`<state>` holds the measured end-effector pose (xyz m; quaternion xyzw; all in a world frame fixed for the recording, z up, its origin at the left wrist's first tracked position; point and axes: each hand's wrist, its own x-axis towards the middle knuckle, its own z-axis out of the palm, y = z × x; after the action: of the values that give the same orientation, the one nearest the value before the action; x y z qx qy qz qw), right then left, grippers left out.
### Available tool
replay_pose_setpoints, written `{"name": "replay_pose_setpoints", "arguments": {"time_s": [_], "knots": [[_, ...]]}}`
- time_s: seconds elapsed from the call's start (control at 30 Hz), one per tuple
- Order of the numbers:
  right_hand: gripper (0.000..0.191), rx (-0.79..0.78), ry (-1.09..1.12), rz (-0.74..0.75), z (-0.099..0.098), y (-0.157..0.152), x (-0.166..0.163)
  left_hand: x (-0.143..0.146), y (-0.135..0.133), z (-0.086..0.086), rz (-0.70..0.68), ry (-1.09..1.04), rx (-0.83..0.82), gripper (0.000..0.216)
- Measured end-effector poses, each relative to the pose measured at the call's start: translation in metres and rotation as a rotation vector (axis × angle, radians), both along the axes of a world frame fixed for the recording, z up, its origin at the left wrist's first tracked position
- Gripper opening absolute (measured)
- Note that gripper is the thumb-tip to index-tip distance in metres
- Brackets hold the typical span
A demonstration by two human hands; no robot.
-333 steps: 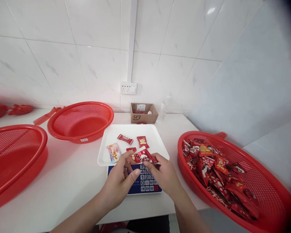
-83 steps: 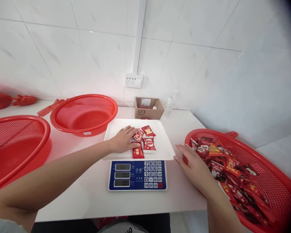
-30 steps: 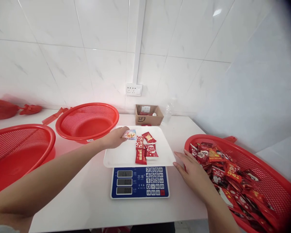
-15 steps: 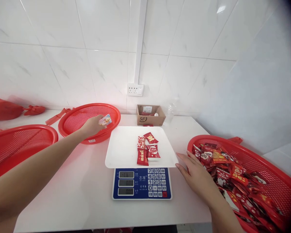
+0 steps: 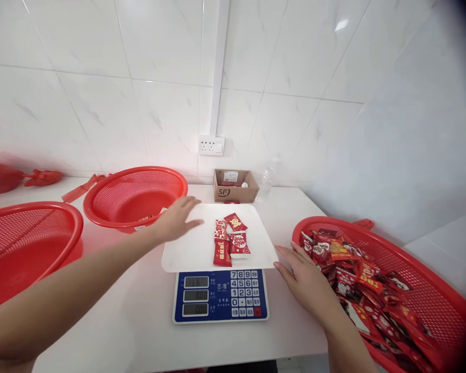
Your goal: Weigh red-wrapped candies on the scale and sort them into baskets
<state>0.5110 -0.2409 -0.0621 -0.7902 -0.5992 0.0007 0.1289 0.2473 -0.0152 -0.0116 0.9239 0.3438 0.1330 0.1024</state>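
My left hand (image 5: 177,219) is open, its fingers spread over the left edge of the white weighing pan (image 5: 186,254), with nothing in it. My right hand (image 5: 301,272) is open too, thumb and fingers apart, its fingertips at the pan's right front corner. Several small red-and-white packets (image 5: 239,243) lie in a cluster on the pan. Beneath it sits the blue scale (image 5: 225,296) with its keypad and display. Behind my left hand, a few small packets (image 5: 162,211) show in the bottom of the red mesh basket (image 5: 135,173), partly hidden by its rim.
Another red basket (image 5: 68,210) stands at left. A basket at right (image 5: 438,274) holds many red packets (image 5: 368,280). At the back are a cardboard box (image 5: 236,194), a clear plastic bottle (image 5: 266,181) and red bags (image 5: 3,177) along the tiled wall.
My left hand has let go of the pale, colourful packet at the basket and moved right to the pan's left edge. My right hand stays by the pan corner. The view has shifted slightly.
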Motion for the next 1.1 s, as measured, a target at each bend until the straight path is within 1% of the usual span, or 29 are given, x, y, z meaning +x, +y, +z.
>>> {"name": "replay_pose_setpoints", "arguments": {"time_s": [0.1, 0.17, 0.27, 0.33, 0.4, 0.47, 0.57, 0.7, 0.8, 0.93, 1.03, 1.1], "knots": [[0.045, 0.0, 0.007, -0.001, 0.0, 0.0, 0.0, 0.031, -0.03, -0.011, -0.208, 0.065, -0.065, 0.066], [0.044, 0.004, 0.006, 0.001, 0.0, 0.0, -0.001, 0.046, -0.044, -0.018, -0.287, 0.109, -0.099, 0.075], [0.042, 0.01, -0.005, 0.007, 0.002, 0.0, -0.001, 0.06, -0.052, -0.027, -0.299, 0.148, -0.113, 0.089], [0.041, 0.009, -0.012, 0.01, 0.002, -0.001, -0.002, 0.063, -0.05, -0.03, -0.277, 0.141, -0.101, 0.087], [0.04, 0.009, -0.017, 0.009, 0.003, -0.002, -0.003, 0.063, -0.044, -0.031, -0.247, 0.123, -0.085, 0.077], [0.041, 0.009, -0.02, 0.009, 0.003, -0.003, -0.003, 0.06, -0.039, -0.029, -0.209, 0.112, -0.086, 0.062], [0.042, 0.007, -0.023, 0.019, 0.001, -0.002, -0.002, 0.053, -0.034, -0.027, -0.132, 0.08, -0.127, 0.041], [0.042, 0.005, -0.029, 0.021, 0.0, -0.001, -0.001, 0.044, -0.03, -0.023, -0.008, -0.038, -0.251, 0.032], [0.042, 0.006, -0.034, 0.017, 0.0, 0.0, -0.001, 0.038, -0.026, -0.021, 0.093, -0.158, -0.395, 0.029], [0.044, 0.005, -0.047, 0.013, 0.0, 0.0, -0.001, 0.029, -0.017, -0.016, 0.248, -0.396, -0.641, 0.027], [0.046, -0.015, -0.074, 0.019, -0.002, 0.0, 0.0, 0.017, 0.0, -0.007, 0.359, -0.685, -0.822, 0.03], [0.047, -0.026, -0.094, 0.029, -0.006, 0.001, 0.003, 0.004, 0.016, 0.004, 0.413, -0.914, -0.914, 0.03]]}}
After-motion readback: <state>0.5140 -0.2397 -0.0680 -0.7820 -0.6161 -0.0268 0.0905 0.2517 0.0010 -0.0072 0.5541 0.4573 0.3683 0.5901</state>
